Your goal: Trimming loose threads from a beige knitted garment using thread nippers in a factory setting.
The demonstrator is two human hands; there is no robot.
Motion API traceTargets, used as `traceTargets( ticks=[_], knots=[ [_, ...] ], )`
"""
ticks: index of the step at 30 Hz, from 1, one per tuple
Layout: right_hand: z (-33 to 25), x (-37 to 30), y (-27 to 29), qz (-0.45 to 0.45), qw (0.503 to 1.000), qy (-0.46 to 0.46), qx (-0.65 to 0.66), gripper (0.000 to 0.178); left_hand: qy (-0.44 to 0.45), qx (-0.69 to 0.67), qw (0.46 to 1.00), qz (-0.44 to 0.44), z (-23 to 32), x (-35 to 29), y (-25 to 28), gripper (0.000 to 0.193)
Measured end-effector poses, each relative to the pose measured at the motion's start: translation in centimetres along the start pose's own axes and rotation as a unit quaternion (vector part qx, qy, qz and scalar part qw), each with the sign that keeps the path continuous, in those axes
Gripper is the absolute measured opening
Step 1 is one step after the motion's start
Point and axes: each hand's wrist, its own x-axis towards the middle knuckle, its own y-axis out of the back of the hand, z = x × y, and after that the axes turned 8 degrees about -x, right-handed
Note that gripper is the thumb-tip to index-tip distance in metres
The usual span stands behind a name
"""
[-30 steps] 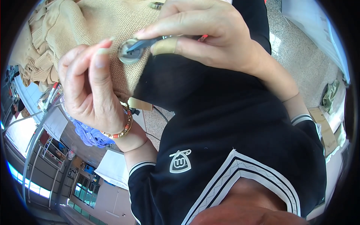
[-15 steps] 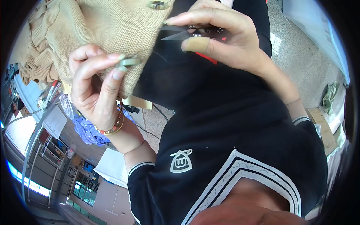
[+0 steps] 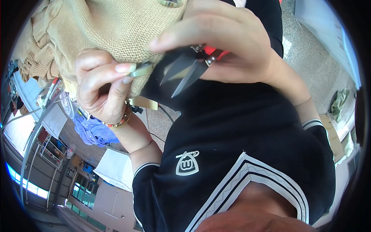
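Observation:
My left hand (image 3: 101, 83) is closed in a pinch on a pale greenish button (image 3: 142, 70) at the edge of a beige knitted garment (image 3: 116, 33). A second button (image 3: 170, 3) shows higher up on the same knit. In my right hand (image 3: 241, 44) are small thread snips (image 3: 189, 73) with dark blades and red parts. The blades are spread apart and point down and left, just right of the pinched button. My right index finger reaches across to the knit edge, blurred by motion. The palm hides most of the snips' handle.
More beige knitwear (image 3: 42, 58) is heaped at the upper left. Below it lies purple-blue cloth (image 3: 91, 129), near metal rails (image 3: 29, 154). A cardboard box (image 3: 330, 129) and a green bag (image 3: 340, 103) stand on the speckled floor (image 3: 303, 65) at right.
My right hand has come lower and closer, swinging the snips so their blades now point downward beside the button. My left hand has shifted slightly right, still pinching the button.

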Motion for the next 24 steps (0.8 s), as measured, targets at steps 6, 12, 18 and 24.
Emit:
traceTargets(
  ticks=[6, 12, 18, 24],
  knots=[
    [-0.2, 1.4, 1.2, -0.027, 0.991, -0.044, 0.121, 0.021, 0.024, -0.002, 0.998, -0.064, 1.8, 1.7, 0.5, 0.021],
    [-0.1, 1.8, 1.1, -0.04, 0.989, -0.096, 0.104, 0.018, 0.092, 0.032, 0.991, -0.092, 2.4, 3.9, -1.5, 0.009],
    [0.5, 1.9, 0.0, 0.009, 0.987, -0.076, 0.141, 0.014, 0.243, 0.034, 0.963, -0.107, 3.8, 5.0, -0.2, 0.022],
    [2.9, 2.2, -0.9, 0.018, 0.997, 0.077, 0.013, 0.013, 0.256, 0.029, 0.948, -0.187, 4.0, 5.7, 2.0, 0.029]
  ],
)
